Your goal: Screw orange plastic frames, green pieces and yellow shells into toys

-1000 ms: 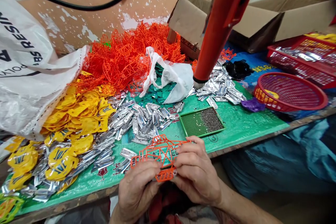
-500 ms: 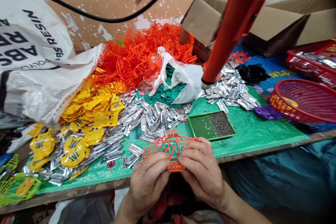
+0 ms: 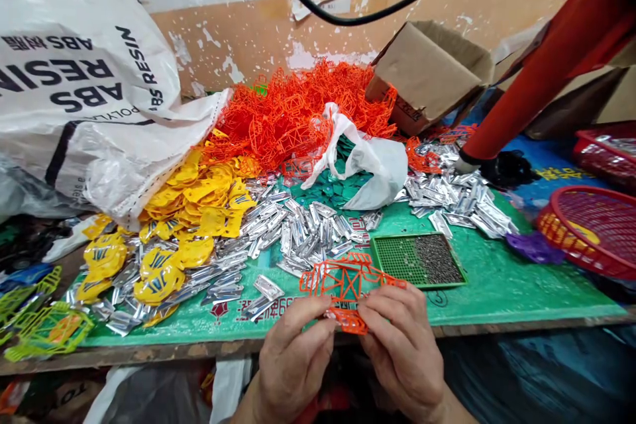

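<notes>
An orange openwork plastic frame [image 3: 342,279] is held in front of me at the table's near edge. My left hand [image 3: 297,351] pinches its lower left edge between thumb and fingers. On the right side, the bent fingers of my right hand [image 3: 401,344] grip the same frame, hiding part of it. Just beyond the right hand lies a green perforated tray [image 3: 397,258] with many small dark screws in its right half. Silvery flat metal-looking pieces [image 3: 303,228] are heaped behind the frame.
Yellow plastic parts [image 3: 199,195] and a large white sack [image 3: 99,126] lie left. Behind are a tangled orange frame heap [image 3: 293,112] and a white bag [image 3: 385,169] among green pieces. A red handheld tool [image 3: 536,86] hangs at right, near a red basket [image 3: 591,235] and cardboard box [image 3: 427,73].
The view has swung, so the scene sits further right. Both hands keep hold of the orange frame, its lower part now tilted. The red tool appears more slanted.
</notes>
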Demonstrator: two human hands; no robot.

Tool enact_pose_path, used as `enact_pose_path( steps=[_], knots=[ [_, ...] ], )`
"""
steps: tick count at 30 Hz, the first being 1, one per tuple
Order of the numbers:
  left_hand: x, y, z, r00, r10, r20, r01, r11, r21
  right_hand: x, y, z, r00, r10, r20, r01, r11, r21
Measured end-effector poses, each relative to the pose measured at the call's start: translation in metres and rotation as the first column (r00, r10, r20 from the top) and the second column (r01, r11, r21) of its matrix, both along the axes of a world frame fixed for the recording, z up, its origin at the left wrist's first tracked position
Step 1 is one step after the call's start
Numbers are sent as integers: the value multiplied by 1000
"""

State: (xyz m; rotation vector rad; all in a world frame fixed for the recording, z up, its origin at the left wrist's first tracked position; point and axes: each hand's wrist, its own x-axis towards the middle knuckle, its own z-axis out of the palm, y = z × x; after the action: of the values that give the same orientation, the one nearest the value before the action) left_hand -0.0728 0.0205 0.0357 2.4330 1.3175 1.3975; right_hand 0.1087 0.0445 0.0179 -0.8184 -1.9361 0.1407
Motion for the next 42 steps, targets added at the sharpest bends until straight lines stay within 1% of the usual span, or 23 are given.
enact_pose_path(
  steps=[6, 10, 15, 17, 19, 20, 21, 22, 23, 24, 26, 27, 28, 29, 31, 33, 35, 36, 37, 38, 39, 40, 42],
  knots=[
    [-1, 5, 2, 988, -98, 117, 107, 992, -72, -1, 1, -1, 1000, 17, -20, -18, 999, -37],
    [0, 6, -1, 987, -88, 131, 101, 990, -95, -1, 2, -1, 998, 30, -46, -32, 998, -47],
    [2, 7, 4, 1000, 2, -21, -6, 982, -187, -1, 7, -3, 999, 27, -40, -32, 989, -146],
    [3, 8, 11, 992, -19, -125, -13, 968, -250, -1, 10, -1, 997, 73, -30, -78, 969, -236],
    [2, 11, 23, 978, -104, -180, 31, 929, -369, 1, 13, 3, 987, 157, -19, -155, 937, -313],
    [1, 14, 30, 971, -163, -174, 65, 884, -464, 3, 14, 6, 979, 204, -20, -198, 917, -347],
    [0, 17, 37, 965, -223, -140, 103, 810, -577, 4, 15, 10, 968, 248, -32, -241, 893, -379],
    [-2, 21, 43, 960, -268, -80, 137, 699, -702, 5, 16, 14, 958, 283, -56, -280, 866, -415],
    [-3, 26, 48, 958, -288, 0, 166, 552, -817, 6, 17, 18, 949, 302, -91, -309, 833, -458],
    [-4, 30, 52, 953, -287, 97, 205, 376, -903, 6, 18, 22, 943, 304, -136, -330, 800, -501],
    [-4, 37, 54, 932, -193, 307, 322, 51, -945, 6, 21, 28, 935, 264, -235, -353, 729, -586],
    [-3, 40, 51, 907, -110, 407, 403, -57, -913, 5, 22, 29, 932, 238, -273, -360, 694, -624],
    [-1, 41, 46, 869, -15, 495, 490, -116, -864, 4, 24, 30, 929, 221, -296, -365, 666, -650],
    [1, 41, 40, 820, 84, 566, 572, -133, -809, 3, 25, 30, 932, 219, -290, -361, 653, -666],
    [5, 39, 25, 715, 264, 648, 687, -93, -720, 5, 28, 32, 953, 246, -174, -298, 680, -670],
    [9, 36, 13, 641, 366, 675, 735, -41, -677, 17, 35, 36, 979, 205, -19, -176, 787, -591],
    [11, 33, 7, 631, 406, 661, 722, 4, -692, 41, 49, 44, 1000, -19, 10, 22, 907, -420],
    [12, 32, 6, 645, 410, 645, 699, 25, -715, 57, 61, 50, 979, -197, -59, 170, 934, -314],
    [13, 31, 7, 664, 407, 628, 672, 43, -739, 74, 75, 56, 909, -387, -154, 348, 908, -232],
    [13, 30, 9, 683, 400, 611, 645, 64, -762, 92, 92, 63, 807, -524, -273, 499, 852, -161],
    [14, 30, 11, 701, 389, 598, 621, 81, -780, 107, 111, 70, 742, -578, -339, 573, 810, -126],
    [15, 30, 13, 718, 374, 586, 600, 93, -795, 120, 131, 77, 736, -574, -360, 566, 813, -138],
    [18, 31, 16, 752, 344, 562, 563, 109, -819, 133, 169, 91, 786, -482, -387, 456, 875, -165]
  ],
)
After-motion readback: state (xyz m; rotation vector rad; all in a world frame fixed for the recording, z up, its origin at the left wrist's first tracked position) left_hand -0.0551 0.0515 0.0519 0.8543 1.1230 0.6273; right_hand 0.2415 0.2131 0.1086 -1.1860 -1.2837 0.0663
